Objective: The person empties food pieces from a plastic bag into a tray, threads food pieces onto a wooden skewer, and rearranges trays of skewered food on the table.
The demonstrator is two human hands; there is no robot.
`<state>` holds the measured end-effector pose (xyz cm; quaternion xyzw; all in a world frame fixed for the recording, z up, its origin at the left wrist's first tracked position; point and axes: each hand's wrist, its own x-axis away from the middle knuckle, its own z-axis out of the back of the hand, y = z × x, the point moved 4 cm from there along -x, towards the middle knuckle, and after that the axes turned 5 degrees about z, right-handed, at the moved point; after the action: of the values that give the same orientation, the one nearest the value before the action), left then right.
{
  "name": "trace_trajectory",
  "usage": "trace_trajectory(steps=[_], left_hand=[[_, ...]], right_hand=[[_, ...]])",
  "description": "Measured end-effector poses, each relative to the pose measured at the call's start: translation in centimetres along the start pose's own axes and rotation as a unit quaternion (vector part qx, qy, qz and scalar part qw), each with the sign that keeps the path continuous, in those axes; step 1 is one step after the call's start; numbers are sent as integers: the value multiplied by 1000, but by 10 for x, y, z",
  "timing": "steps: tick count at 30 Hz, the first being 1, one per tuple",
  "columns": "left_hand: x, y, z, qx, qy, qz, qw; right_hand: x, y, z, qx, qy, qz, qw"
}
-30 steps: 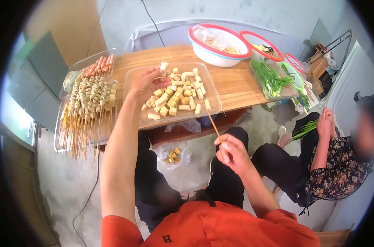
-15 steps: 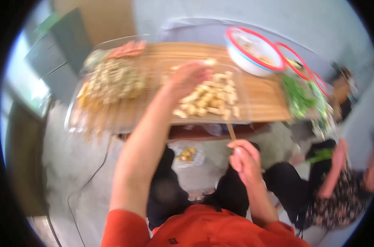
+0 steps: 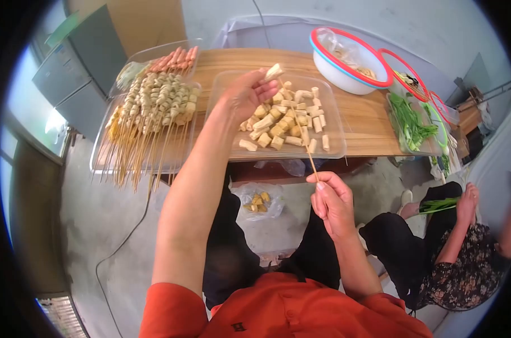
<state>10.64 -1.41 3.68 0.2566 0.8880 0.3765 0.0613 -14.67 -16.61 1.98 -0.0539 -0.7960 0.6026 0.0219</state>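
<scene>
The left hand (image 3: 247,94), above the clear plastic tray (image 3: 338,141) of cut food chunks (image 3: 277,130), pinches 1 pale food piece (image 3: 275,72) at the tips of its fingers. The right hand (image 3: 334,204), in front of the tabletop (image 3: 363,127), has its fingers pinched round the lower part of 1 thin wooden skewer (image 3: 311,161). The skewer slants up across the tray, its far end near the pale food piece; whether they touch, I cannot tell.

Left of the tray, loaded skewers (image 3: 154,104) lie in a clear container, with pink sausages (image 3: 176,59) behind them. To the right stand a red-rimmed white basin (image 3: 345,79) and a container of leafy greens (image 3: 410,124). Beyond the right hand, a seated person in a floral top (image 3: 466,270) holds green stalks (image 3: 440,205).
</scene>
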Motion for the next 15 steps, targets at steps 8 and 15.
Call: trace_trajectory(steps=[8, 15], left_hand=[[5, -2, -7, -17, 30, -3, 999], [4, -2, -6, -23, 30, -3, 999]], right_hand=[[-4, 2, -1, 7, -14, 1, 1000], [-5, 6, 0, 17, 0, -10, 1000]])
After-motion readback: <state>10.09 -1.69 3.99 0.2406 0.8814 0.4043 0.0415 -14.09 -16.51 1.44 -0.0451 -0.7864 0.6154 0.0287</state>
